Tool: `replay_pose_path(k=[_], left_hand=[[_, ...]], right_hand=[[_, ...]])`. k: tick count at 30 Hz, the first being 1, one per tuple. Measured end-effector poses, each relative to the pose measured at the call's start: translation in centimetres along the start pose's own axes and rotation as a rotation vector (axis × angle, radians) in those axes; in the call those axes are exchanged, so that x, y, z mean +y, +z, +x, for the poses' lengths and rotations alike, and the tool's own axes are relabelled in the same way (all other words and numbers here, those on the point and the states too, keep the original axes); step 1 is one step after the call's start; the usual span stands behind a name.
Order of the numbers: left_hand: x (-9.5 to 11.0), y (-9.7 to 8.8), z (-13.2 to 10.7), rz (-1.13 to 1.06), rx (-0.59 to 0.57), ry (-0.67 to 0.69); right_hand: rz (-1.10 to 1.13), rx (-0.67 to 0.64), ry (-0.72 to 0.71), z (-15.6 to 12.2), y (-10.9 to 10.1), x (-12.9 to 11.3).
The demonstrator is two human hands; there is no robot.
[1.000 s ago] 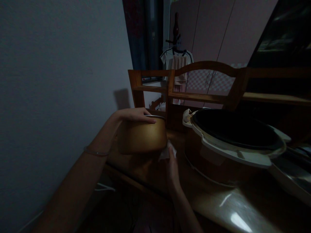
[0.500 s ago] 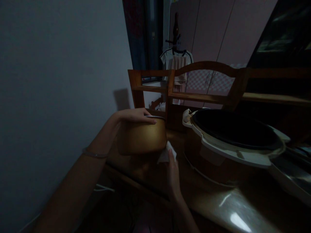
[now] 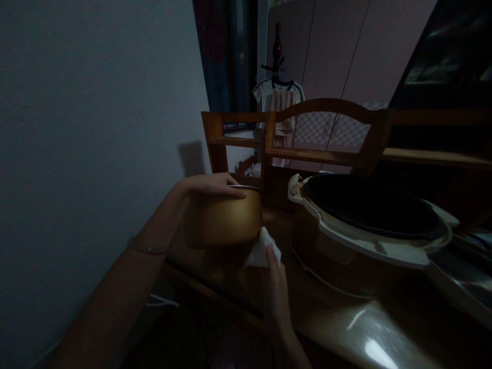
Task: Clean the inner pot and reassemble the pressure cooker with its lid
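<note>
The room is dim. My left hand (image 3: 210, 184) grips the rim of a gold-coloured inner pot (image 3: 225, 220) that stands on a wooden tabletop (image 3: 238, 266); the fingers curl over the rim's near edge. My right hand (image 3: 275, 287) holds a white tissue (image 3: 260, 251) against the pot's lower right side. A thin bracelet (image 3: 148, 249) circles my left wrist. To the right stands an open rice cooker (image 3: 365, 230) with a dark hollow inside and a white rim.
A wooden shelf rack (image 3: 315, 148) runs behind the pot and cooker. A plain wall (image 3: 96, 128) closes off the left side. Clothes hang on a stand (image 3: 279, 97) in front of pale cupboard doors. The cooker's lid (image 3: 461, 277) lies open at far right.
My right hand has slid the tissue slightly down and toward me along the pot's lower right side. The left hand and pot stay put.
</note>
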State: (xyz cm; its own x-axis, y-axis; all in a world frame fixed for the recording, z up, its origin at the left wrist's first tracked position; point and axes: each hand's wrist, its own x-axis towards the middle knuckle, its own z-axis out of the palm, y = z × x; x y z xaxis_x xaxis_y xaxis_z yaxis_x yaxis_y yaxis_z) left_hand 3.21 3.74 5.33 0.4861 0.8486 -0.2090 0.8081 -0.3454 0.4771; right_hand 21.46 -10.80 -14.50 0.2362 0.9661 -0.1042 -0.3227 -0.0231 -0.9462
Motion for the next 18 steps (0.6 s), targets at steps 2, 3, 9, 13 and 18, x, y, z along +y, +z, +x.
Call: replay_pose_path(k=[2, 3, 9, 13, 18], left_hand=[[0.0, 0.0, 0.0, 0.0, 0.005, -0.001], [0.0, 0.0, 0.0, -0.003, 0.001, -0.005], [0.3, -0.1, -0.3, -0.028, -0.002, -0.018], [0.3, 0.2, -0.4, -0.021, -0.004, -0.022], [0.2, 0.8, -0.6, 0.029, -0.005, 0.002]], right_hand=[[-0.065, 0.028, -0.082, -0.3, -0.9, 0.7], [-0.099, 0.032, -0.132, -0.5, -1.5, 1.2], [-0.158, 0.107, -0.224, 0.7, -4.1, 2.4], [0.07, 0.023, -0.041, 2.9, -2.7, 1.5], [0.264, -0.085, 0.09, 3.3, -0.1, 0.7]])
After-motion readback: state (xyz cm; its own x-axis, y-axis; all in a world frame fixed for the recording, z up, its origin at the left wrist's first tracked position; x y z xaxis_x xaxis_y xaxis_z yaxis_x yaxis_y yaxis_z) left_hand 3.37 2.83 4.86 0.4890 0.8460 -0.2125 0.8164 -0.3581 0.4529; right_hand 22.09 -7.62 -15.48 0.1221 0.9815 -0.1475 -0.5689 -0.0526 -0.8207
